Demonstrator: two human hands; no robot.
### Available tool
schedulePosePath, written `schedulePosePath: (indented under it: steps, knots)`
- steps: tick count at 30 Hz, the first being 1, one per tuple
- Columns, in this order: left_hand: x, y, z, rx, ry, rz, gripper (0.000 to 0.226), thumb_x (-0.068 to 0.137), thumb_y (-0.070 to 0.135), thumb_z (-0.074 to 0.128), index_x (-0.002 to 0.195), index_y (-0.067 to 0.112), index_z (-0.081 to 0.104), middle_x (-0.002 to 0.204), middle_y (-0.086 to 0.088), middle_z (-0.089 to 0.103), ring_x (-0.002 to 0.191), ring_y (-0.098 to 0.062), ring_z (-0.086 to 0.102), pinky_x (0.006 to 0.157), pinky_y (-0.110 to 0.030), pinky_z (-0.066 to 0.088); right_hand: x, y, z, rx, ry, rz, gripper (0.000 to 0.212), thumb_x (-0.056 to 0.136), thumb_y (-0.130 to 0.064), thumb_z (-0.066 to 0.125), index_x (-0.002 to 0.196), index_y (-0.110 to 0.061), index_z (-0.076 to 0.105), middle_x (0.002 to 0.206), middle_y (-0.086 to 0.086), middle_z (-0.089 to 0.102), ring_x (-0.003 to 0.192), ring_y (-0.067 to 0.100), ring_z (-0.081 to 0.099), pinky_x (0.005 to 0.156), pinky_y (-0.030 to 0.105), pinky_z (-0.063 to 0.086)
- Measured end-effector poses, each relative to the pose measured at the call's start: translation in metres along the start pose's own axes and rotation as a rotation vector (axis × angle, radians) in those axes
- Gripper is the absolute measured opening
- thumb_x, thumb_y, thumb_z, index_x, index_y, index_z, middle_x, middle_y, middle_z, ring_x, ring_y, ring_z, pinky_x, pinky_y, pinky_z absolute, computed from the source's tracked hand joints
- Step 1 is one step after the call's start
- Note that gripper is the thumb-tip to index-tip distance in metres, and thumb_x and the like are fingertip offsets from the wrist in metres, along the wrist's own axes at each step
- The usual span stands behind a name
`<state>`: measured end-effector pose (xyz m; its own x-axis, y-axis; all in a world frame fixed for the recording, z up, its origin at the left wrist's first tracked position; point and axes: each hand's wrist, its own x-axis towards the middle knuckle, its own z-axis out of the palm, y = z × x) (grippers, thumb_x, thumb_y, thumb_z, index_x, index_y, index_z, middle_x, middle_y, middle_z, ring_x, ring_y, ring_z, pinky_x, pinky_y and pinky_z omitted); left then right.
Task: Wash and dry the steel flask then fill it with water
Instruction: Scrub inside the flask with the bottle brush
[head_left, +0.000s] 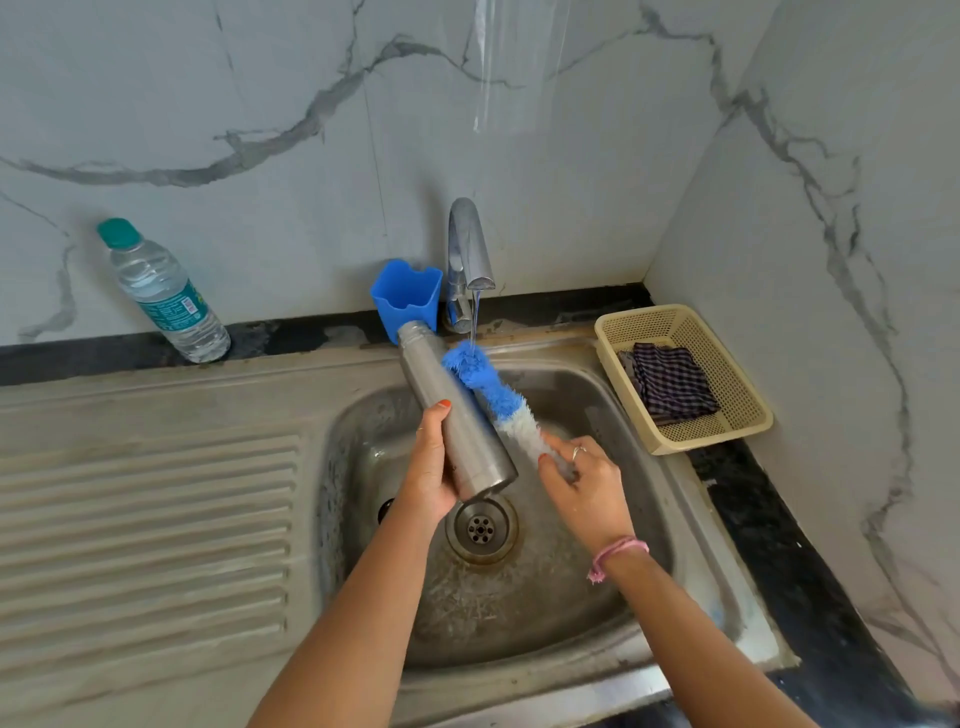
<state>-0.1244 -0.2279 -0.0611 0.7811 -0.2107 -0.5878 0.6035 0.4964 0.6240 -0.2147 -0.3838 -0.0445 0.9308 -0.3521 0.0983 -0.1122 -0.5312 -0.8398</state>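
The left hand (428, 470) is wrapped around the steel flask (453, 410), tilted over the sink (691, 525). The right hand (584, 486) pinches the bottle brush (488, 387) under the tap (467, 249). The flask is probably rigid and slippery when wet, so a mid-body grip seems safest.

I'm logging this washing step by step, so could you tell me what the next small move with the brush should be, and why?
Probably draw the bottle brush back and aim its blue tip into the steel flask mouth. The right hand holds the brush beside the flask, wetting under the tap stream, while the left hand tilts the flask over the sink, mouth toward the tap; the inside seems unscrubbed.
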Motion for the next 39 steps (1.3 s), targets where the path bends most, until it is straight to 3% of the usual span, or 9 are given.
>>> schedulePosePath:
  steps: [5, 7, 12, 18, 22, 25, 29, 35, 39]
  knots:
    - [-0.006, -0.020, -0.001, -0.011, -0.010, -0.090, 0.058, 0.083, 0.052, 0.063, 0.125, 0.012, 0.058, 0.107, -0.015, 0.069, 0.103, -0.030, 0.066, 0.085, -0.044, 0.056, 0.018, 0.002, 0.016, 0.013, 0.002, 0.030, 0.017, 0.092, -0.011, 0.064, 0.105, -0.011, 0.074, 0.102, 0.008, 0.061, 0.077, 0.019, 0.063, 0.072, 0.026, 0.052]
    - [-0.004, -0.023, -0.004, -0.011, -0.012, -0.089, 0.062, 0.082, 0.054, 0.063, 0.128, 0.011, 0.057, 0.109, -0.016, 0.069, 0.104, -0.031, 0.066, 0.085, -0.044, 0.056, 0.017, 0.003, 0.020, 0.029, -0.007, 0.034, 0.018, 0.092, -0.012, 0.064, 0.101, -0.023, 0.073, 0.101, 0.005, 0.061, 0.075, 0.008, 0.060, 0.075, 0.022, 0.049]
    - [0.003, -0.018, -0.012, -0.019, -0.007, -0.059, 0.061, 0.082, 0.057, 0.063, 0.128, 0.016, 0.055, 0.116, -0.016, 0.067, 0.109, -0.032, 0.064, 0.092, -0.049, 0.054, -0.013, 0.013, 0.011, 0.019, -0.044, 0.082, 0.034, 0.093, -0.015, 0.063, 0.128, -0.016, 0.063, 0.091, -0.004, 0.053, 0.058, 0.000, 0.050, 0.062, 0.010, 0.045]
    - [0.004, 0.000, -0.012, -0.009, -0.028, -0.068, 0.060, 0.078, 0.058, 0.070, 0.122, 0.020, 0.058, 0.114, -0.014, 0.069, 0.105, -0.030, 0.067, 0.089, -0.049, 0.055, -0.041, 0.021, -0.001, 0.000, -0.018, 0.006, 0.032, 0.092, -0.007, 0.064, 0.124, -0.008, 0.066, 0.082, -0.005, 0.052, 0.053, 0.007, 0.047, 0.056, 0.010, 0.041]
    - [-0.004, -0.010, -0.008, 0.089, -0.047, -0.155, 0.078, 0.062, 0.059, 0.081, 0.123, 0.017, 0.058, 0.117, -0.015, 0.069, 0.109, -0.031, 0.066, 0.096, -0.050, 0.053, 0.009, 0.005, 0.014, 0.027, -0.019, 0.042, 0.032, 0.094, -0.014, 0.060, 0.125, -0.017, 0.065, 0.099, 0.000, 0.058, 0.059, 0.001, 0.052, 0.060, 0.013, 0.046]
    - [-0.005, -0.015, -0.010, 0.102, -0.052, -0.193, 0.092, 0.053, 0.063, 0.086, 0.126, 0.014, 0.060, 0.117, -0.016, 0.070, 0.108, -0.031, 0.067, 0.093, -0.050, 0.054, 0.032, -0.006, 0.017, 0.018, -0.023, 0.066, 0.021, 0.095, -0.015, 0.059, 0.108, -0.027, 0.069, 0.102, 0.007, 0.058, 0.065, 0.002, 0.052, 0.064, 0.006, 0.042]
    - [-0.004, -0.009, -0.012, 0.047, -0.050, -0.140, 0.074, 0.068, 0.059, 0.077, 0.125, 0.016, 0.057, 0.116, -0.016, 0.069, 0.105, -0.031, 0.067, 0.084, -0.046, 0.056, 0.001, -0.008, 0.008, 0.008, -0.063, 0.070, 0.035, 0.095, -0.015, 0.059, 0.130, -0.018, 0.061, 0.098, -0.001, 0.054, 0.062, -0.006, 0.053, 0.063, 0.008, 0.044]
    - [-0.001, 0.010, -0.013, -0.038, -0.018, -0.070, 0.052, 0.085, 0.054, 0.065, 0.119, 0.016, 0.056, 0.109, -0.015, 0.069, 0.096, -0.029, 0.069, 0.074, -0.043, 0.057, -0.055, 0.007, -0.006, 0.025, -0.057, 0.148, 0.028, 0.091, -0.010, 0.064, 0.117, -0.002, 0.069, 0.081, -0.010, 0.050, 0.051, 0.001, 0.048, 0.058, 0.010, 0.039]
    - [-0.001, 0.003, -0.010, 0.008, -0.054, -0.115, 0.057, 0.085, 0.056, 0.062, 0.123, 0.015, 0.057, 0.111, -0.015, 0.068, 0.100, -0.029, 0.066, 0.078, -0.043, 0.056, -0.012, -0.007, 0.001, 0.051, -0.047, 0.132, 0.033, 0.092, -0.013, 0.063, 0.125, -0.013, 0.065, 0.092, 0.000, 0.057, 0.055, -0.002, 0.051, 0.056, 0.011, 0.041]
